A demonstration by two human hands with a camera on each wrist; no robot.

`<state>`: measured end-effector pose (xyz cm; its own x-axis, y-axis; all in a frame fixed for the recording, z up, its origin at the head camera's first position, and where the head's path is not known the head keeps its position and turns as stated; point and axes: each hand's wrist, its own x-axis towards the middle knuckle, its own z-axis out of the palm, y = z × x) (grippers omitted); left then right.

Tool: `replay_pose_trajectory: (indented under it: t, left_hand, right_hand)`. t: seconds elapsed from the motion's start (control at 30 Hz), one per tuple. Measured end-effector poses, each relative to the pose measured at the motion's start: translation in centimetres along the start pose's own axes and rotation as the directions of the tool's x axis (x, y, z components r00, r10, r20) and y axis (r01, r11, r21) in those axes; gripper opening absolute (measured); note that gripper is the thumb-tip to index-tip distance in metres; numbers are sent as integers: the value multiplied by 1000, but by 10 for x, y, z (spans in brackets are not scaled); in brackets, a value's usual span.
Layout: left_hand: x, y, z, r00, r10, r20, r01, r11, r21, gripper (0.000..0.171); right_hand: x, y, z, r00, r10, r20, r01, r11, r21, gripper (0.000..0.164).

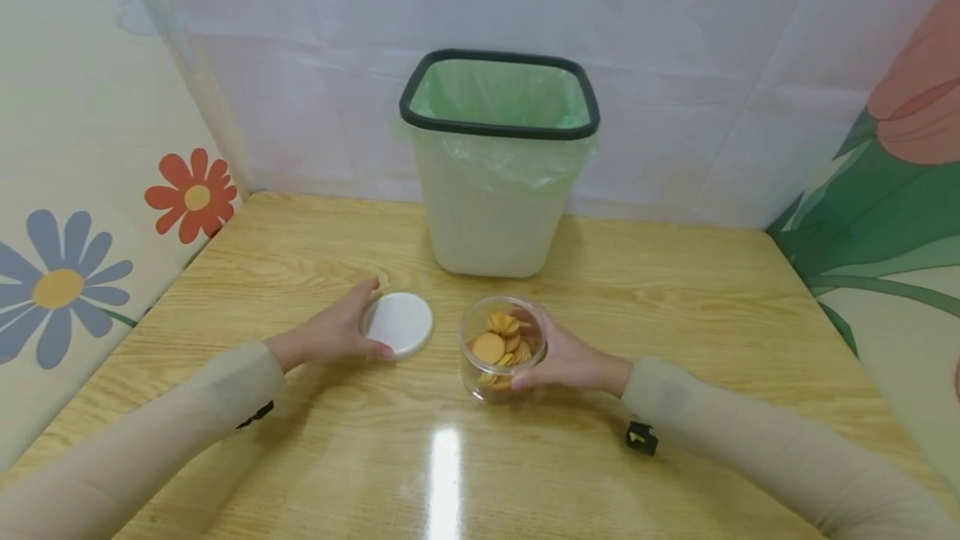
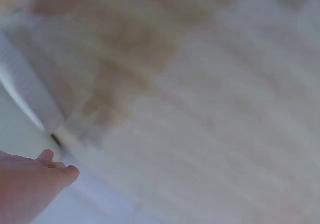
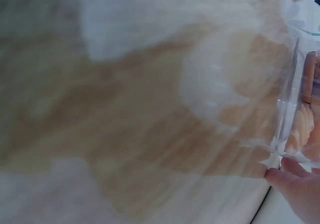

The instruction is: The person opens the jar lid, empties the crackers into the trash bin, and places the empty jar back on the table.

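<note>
A round white lid (image 1: 400,324) lies beside my left hand (image 1: 336,329). The thumb is right at its near rim, while the index finger extends past its far left side. That left hand (image 2: 32,189) also shows low in the left wrist view. My right hand (image 1: 572,355) grips a clear jar (image 1: 474,375) from its right side, thumb in front and fingers behind the wall. Orange-yellow biscuits (image 1: 489,348), some round and flat, some ridged, fill the jar. The right wrist view shows the jar (image 3: 290,103) at its right edge, above the right hand's fingertips (image 3: 280,179).
Behind the lid and jar stands a pale bin (image 1: 495,207) with a dark rim and a green plastic liner. All rest on a wood-grain table (image 1: 337,457). A white sheet hangs behind; flower-painted panels (image 1: 63,290) flank both sides.
</note>
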<state>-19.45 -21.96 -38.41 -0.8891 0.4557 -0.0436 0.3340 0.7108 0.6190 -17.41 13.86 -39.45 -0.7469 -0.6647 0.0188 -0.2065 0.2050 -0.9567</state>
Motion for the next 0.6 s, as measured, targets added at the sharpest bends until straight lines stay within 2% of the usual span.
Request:
replay_pose_trajectory:
  t: [0.1,0.37,0.6]
  left_hand:
    - [0,7,-9,999,-33,14,33,999,-9,114]
    - [0,15,-22,998,-52,18,53,997,-49,112]
    - [0,18,-29,998,-53,14,54,996,-75,111]
  right_hand:
    - [-1,1,-1,1000,-6,-7,6,1000,-14,107]
    - [0,3,-2,1000,2,-25,-2,1000,-5,108]
    - [-1,2,0,996,-78,-40,80,995,66,102]
